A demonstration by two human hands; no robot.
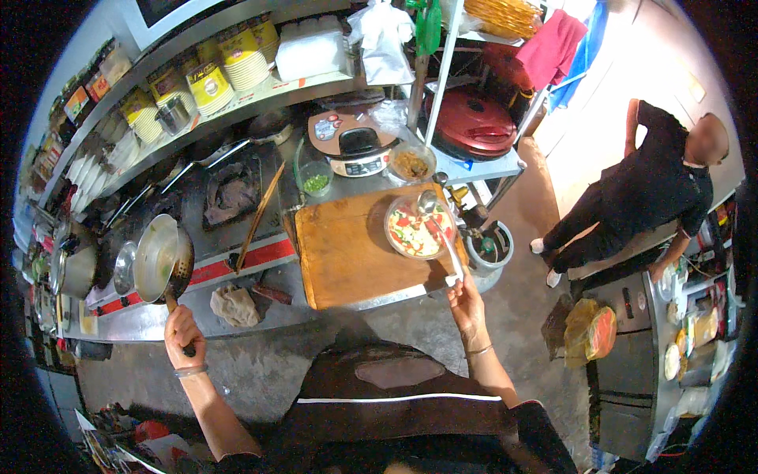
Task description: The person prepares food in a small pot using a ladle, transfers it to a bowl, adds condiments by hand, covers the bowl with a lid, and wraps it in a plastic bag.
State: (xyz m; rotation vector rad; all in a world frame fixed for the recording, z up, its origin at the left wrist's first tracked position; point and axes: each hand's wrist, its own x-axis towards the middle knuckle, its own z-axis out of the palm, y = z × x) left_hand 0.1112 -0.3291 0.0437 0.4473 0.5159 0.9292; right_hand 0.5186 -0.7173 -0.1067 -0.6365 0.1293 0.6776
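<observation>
My left hand (185, 336) grips the dark-tipped handle of a small metal saucepan (159, 258), which is tilted above the front of the stove counter. A little greenish residue shows inside the pan. On the right, my right hand (468, 305) pinches the end of a ladle's pale handle (454, 258). The ladle's metal head (427, 202) lies over a clear round bowl (414, 253) of chopped food in red, white and green. That bowl stands at the right end of a wooden cutting board (349, 255).
Wooden chopsticks (260, 216) lie on the stove near a crumpled cloth (235, 306). Behind the board are a bowl of chopped greens (315, 182), an electric cooker (352, 142) and a bowl of brown food (411, 164). A person (642, 178) stands at right beside another counter (654, 332).
</observation>
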